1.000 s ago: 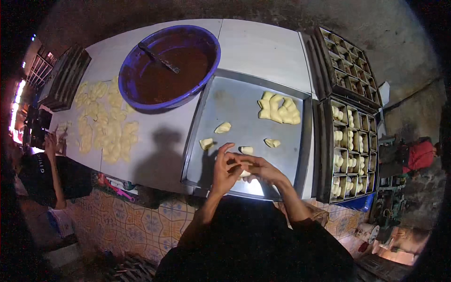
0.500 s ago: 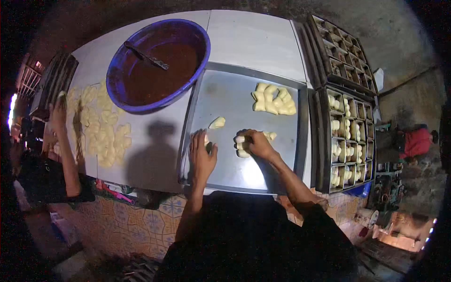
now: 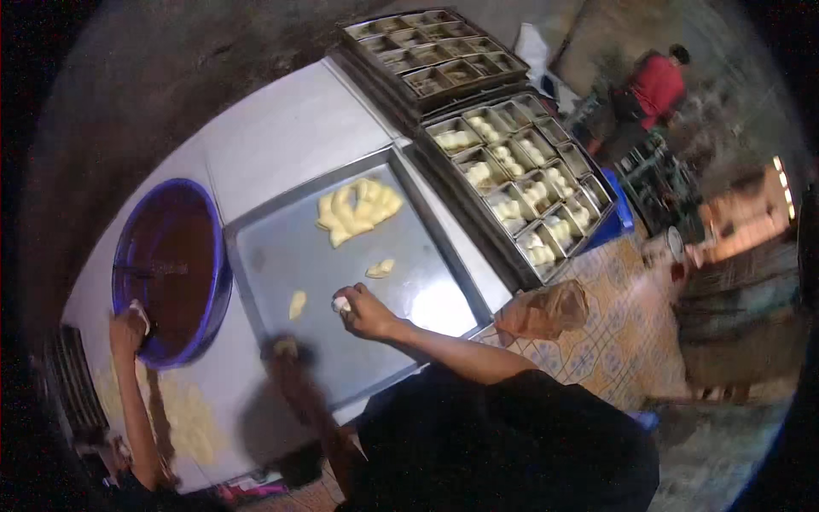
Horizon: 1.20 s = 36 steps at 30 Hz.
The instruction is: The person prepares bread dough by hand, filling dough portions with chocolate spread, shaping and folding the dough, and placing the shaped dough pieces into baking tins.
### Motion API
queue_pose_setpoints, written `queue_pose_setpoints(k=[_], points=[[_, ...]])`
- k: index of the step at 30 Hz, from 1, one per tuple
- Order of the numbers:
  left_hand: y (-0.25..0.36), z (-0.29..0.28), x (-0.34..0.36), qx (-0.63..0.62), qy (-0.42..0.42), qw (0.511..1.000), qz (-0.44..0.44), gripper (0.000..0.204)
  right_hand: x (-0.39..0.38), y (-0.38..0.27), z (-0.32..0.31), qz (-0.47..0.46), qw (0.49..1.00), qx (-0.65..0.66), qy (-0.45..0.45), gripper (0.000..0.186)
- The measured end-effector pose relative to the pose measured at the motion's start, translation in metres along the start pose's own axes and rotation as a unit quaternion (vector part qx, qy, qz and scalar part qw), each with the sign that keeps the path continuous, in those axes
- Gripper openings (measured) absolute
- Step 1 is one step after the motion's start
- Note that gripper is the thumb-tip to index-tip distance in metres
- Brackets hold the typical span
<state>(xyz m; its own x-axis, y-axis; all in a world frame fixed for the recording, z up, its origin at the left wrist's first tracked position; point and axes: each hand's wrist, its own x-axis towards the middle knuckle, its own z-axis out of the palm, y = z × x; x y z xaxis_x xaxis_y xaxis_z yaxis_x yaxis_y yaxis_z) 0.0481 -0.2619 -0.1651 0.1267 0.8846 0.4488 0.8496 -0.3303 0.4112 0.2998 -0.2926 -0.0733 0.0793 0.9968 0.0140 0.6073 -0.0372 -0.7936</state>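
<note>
On a shallow grey metal tray (image 3: pixel 256 282), my right hand (image 3: pixel 371 316) is closed around pale dough pieces (image 3: pixel 342 304), partly hidden by the fingers. My left hand (image 3: pixel 294 375) is over the tray's near left edge, dark in shadow and blurred. A pale spot of dough (image 3: pixel 286 346) shows at its fingertips; whether they grip it is unclear. Between the hands and a little farther off is a small dough piece (image 3: pixel 297 305). Another small dough piece (image 3: pixel 380 269) rests just beyond my right hand. A cluster of dough pieces (image 3: pixel 363 209) sits at the tray's far side.
Left of the tray stands a blue basin (image 3: pixel 217 294) of brown contents, where a co-worker's hand (image 3: pixel 128 328) holds something pale. Dough pieces (image 3: pixel 188 422) cover the near left tabletop. Divided pans (image 3: pixel 512 171) with dough rolls stand right; another divided pan (image 3: pixel 435 51) lies beyond.
The view has swung right and tilted. My right hand still holds dough, and my left hand has blurred into shadow. The co-worker's hand has gone from the loose dough to the basin.
</note>
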Motion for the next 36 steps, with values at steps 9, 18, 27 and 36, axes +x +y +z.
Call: queue_pose_setpoints(k=[9,18,27,36], points=[[-0.007,0.004,-0.034,-0.216,-0.016,0.974,-0.065,0.032,-0.045,0.036,-0.268,0.035,0.72,0.693,-0.029,0.059],[0.182,-0.007,0.02,-0.338,-0.157,0.925,-0.074,0.039,0.102,0.224,-0.484,0.05,0.966,0.103,0.23,0.047],[0.23,-0.008,0.016,-0.317,-0.178,0.914,-0.178,0.042,0.121,0.254,-0.475,0.074,0.948,-0.146,0.274,0.061],[0.273,-0.015,0.029,-0.419,-0.165,0.876,-0.173,0.045,-0.027,0.026,-0.234,-0.336,0.938,0.059,-0.055,0.041]])
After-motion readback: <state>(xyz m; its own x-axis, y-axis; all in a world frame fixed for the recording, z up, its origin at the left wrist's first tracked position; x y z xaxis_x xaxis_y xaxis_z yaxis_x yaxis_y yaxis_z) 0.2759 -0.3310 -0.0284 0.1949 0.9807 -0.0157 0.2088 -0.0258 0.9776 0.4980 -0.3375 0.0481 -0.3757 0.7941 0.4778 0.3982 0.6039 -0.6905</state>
